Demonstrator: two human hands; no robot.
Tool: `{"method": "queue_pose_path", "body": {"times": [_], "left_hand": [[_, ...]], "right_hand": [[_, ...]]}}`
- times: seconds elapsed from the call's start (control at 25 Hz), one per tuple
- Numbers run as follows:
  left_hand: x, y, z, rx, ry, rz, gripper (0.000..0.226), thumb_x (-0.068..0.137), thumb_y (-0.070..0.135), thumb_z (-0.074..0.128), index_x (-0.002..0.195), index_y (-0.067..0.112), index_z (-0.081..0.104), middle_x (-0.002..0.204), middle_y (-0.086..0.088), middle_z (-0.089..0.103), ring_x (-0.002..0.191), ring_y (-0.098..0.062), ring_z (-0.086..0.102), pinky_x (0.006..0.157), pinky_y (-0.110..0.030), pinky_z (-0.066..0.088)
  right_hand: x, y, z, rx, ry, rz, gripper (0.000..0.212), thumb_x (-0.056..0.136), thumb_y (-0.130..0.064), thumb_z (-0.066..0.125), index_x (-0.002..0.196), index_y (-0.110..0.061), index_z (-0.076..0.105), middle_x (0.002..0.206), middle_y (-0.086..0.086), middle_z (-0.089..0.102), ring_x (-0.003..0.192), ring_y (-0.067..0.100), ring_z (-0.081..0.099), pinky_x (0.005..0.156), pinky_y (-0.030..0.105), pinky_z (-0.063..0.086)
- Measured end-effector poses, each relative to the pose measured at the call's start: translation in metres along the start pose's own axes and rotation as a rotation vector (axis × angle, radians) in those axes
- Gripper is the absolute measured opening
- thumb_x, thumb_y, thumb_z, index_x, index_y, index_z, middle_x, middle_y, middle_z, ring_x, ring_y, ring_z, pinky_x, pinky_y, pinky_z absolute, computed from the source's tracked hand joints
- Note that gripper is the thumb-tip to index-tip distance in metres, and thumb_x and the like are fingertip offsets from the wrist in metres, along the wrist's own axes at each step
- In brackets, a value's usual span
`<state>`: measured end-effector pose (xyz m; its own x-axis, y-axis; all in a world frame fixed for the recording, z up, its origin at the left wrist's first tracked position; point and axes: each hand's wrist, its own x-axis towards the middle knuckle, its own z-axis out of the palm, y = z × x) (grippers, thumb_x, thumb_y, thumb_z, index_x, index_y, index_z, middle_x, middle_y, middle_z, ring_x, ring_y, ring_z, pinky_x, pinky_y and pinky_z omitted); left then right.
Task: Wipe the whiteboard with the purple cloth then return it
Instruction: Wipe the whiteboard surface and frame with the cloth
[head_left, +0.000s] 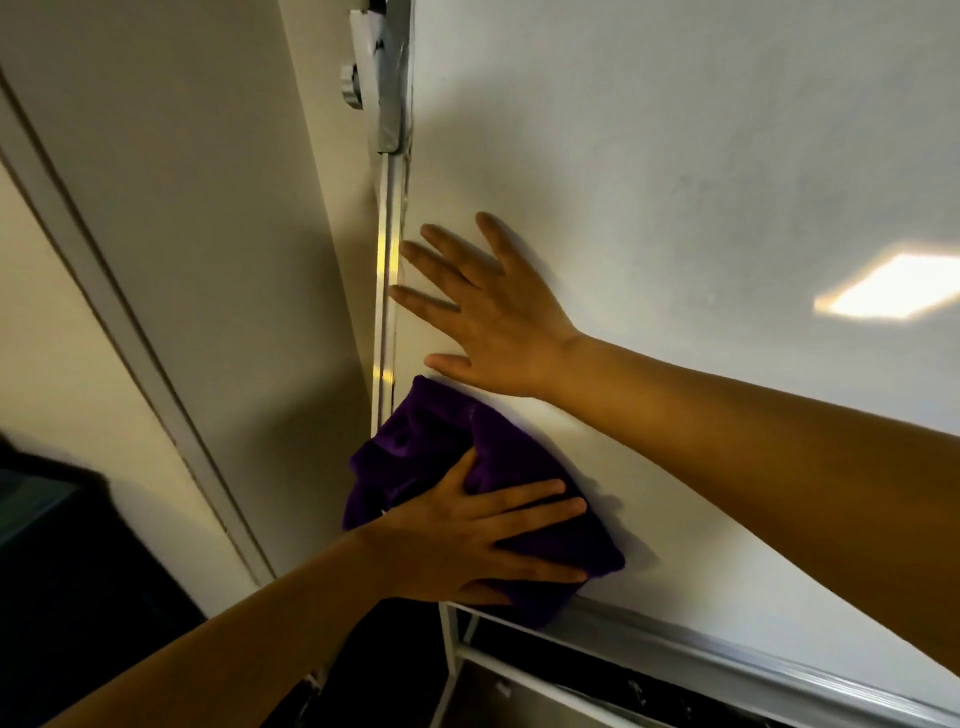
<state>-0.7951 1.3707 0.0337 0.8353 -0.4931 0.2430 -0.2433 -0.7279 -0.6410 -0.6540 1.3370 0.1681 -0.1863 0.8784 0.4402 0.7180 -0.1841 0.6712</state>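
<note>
The whiteboard (675, 182) fills the right and upper part of the head view, tilted, with faint grey smears. The purple cloth (441, 431) is bunched against the board's lower left corner. My left hand (467, 540) presses flat on the cloth, fingers spread over it toward the right. My right hand (493, 317) lies flat on the bare board just above the cloth, fingers apart and pointing left toward the board's edge, holding nothing.
The board's metal frame (387, 291) runs up its left edge to a bracket with a knob (353, 85). A tray rail (727, 660) runs along the bottom edge. A cream wall with a door frame (130, 332) stands at left. A bright light reflection (893, 291) shows at right.
</note>
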Motion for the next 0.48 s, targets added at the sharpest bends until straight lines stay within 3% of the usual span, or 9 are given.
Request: {"method": "queue_pose_path", "body": {"times": [0.2,0.36,0.48], "left_hand": [[0.031,0.012,0.002,-0.023,0.023,0.024,0.067,0.087,0.061,0.034,0.145,0.038,0.010,0.158,-0.004,0.002,0.144,-0.026,0.004,0.099,-0.068,0.002],[0.059,0.020,-0.001,-0.080,0.026,-0.026,0.078,0.079,0.068,0.039,0.145,0.039,0.009,0.157,-0.006,0.000,0.144,-0.026,0.000,0.086,-0.068,0.036],[0.085,0.034,-0.004,-0.109,0.028,-0.090,0.081,0.076,0.070,0.037,0.145,0.038,0.009,0.157,-0.007,0.001,0.143,-0.027,0.002,0.079,-0.068,0.041]], "right_hand": [[-0.055,0.024,-0.005,0.070,0.019,-0.035,0.067,0.088,-0.065,0.016,0.146,-0.031,0.018,0.157,0.007,0.013,0.145,0.028,0.006,0.113,0.056,-0.003],[-0.125,0.074,-0.007,-0.018,0.033,0.034,0.068,0.088,-0.064,0.027,0.146,-0.027,0.022,0.154,0.011,0.022,0.143,0.031,0.017,0.110,0.064,0.009],[-0.166,0.092,-0.004,-0.072,0.008,0.079,0.069,0.089,-0.064,0.020,0.147,-0.028,0.014,0.156,0.010,0.015,0.144,0.031,0.012,0.112,0.062,0.012]]}}
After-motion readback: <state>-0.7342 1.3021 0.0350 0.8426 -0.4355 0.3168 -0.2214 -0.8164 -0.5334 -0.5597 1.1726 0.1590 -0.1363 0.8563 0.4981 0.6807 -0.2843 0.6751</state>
